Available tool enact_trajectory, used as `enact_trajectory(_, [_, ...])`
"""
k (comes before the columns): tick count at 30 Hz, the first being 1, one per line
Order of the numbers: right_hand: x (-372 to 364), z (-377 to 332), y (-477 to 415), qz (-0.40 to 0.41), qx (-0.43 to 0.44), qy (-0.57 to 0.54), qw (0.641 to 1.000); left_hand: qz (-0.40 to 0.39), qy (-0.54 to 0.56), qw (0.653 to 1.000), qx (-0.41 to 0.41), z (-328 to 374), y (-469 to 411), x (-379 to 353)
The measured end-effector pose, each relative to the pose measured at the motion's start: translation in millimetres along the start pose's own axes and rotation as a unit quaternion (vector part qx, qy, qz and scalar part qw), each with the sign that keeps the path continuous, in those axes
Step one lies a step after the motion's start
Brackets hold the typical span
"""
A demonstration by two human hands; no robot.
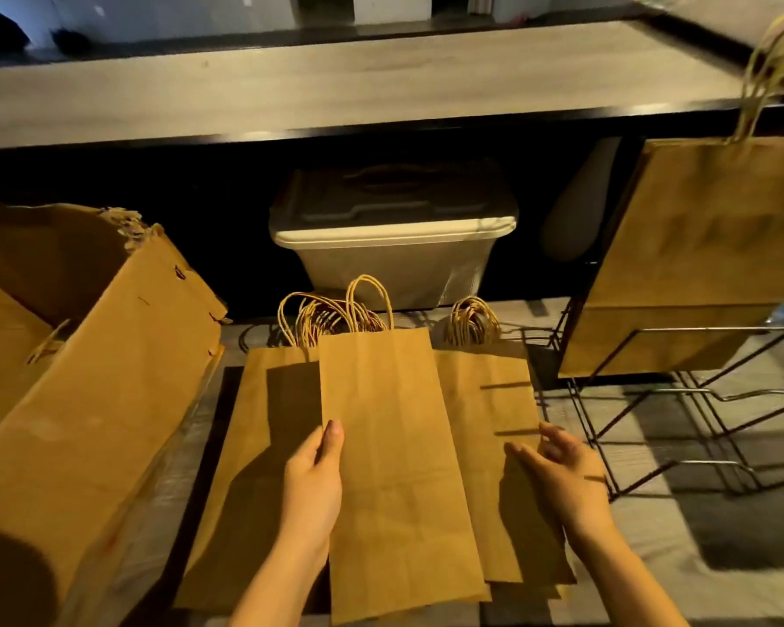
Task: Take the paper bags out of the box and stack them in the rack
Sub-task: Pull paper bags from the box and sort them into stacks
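The left hand (313, 481) pinches the left edge of a paper bag (394, 468) in the middle of the frame, thumb on top. The right hand (562, 477) is loose and holds nothing, over more bags (485, 400). The box (109, 377) sits at the left, the rack (698, 427) at the right.

Single view here, head-worn and wide-angle, facing forward and steeply down, close in: left hand (313, 477) pinching the paper bag (390, 445) dead centre, right hand (562, 472) beside it, box (109, 377) at the left edge, rack (680, 390) far right, shelf (336, 92) bowed across the top
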State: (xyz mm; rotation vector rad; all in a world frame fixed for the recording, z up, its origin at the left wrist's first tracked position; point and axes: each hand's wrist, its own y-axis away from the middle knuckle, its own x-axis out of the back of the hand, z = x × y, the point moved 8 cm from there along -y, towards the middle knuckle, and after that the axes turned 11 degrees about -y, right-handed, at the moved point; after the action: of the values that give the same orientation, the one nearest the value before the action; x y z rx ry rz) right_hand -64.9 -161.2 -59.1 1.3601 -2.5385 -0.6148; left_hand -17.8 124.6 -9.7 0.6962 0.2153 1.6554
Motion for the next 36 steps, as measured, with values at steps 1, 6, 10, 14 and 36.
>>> enact_trajectory(1, [1.7, 3.0, -3.1, 0.011, 0.017, 0.043, 0.999, -0.003, -0.001, 1.000, 0.009, -3.0, 0.1, -2.2])
enact_trajectory(6, [-6.8, -11.8, 5.0, 0.025, 0.203, 0.209, 0.956, -0.029, -0.009, 0.998, 0.047, -13.4, 5.6, -14.0])
enact_trajectory(10, [-18.1, -13.6, 5.3, -0.008, 0.252, 0.274, 0.928, -0.062, -0.025, 0.996, 0.050, -14.9, 10.5, -28.2])
enact_trajectory(14, [-30.0, -8.8, 11.4, -0.089, 0.179, 0.245, 0.949, -0.096, -0.025, 0.994, 0.048, -11.6, 9.6, -41.8])
enact_trajectory(36, [-15.2, 10.5, 7.1, -0.030, 0.152, 0.297, 0.942, -0.332, -0.394, 0.850, -0.106, -8.3, 59.7, -137.0])
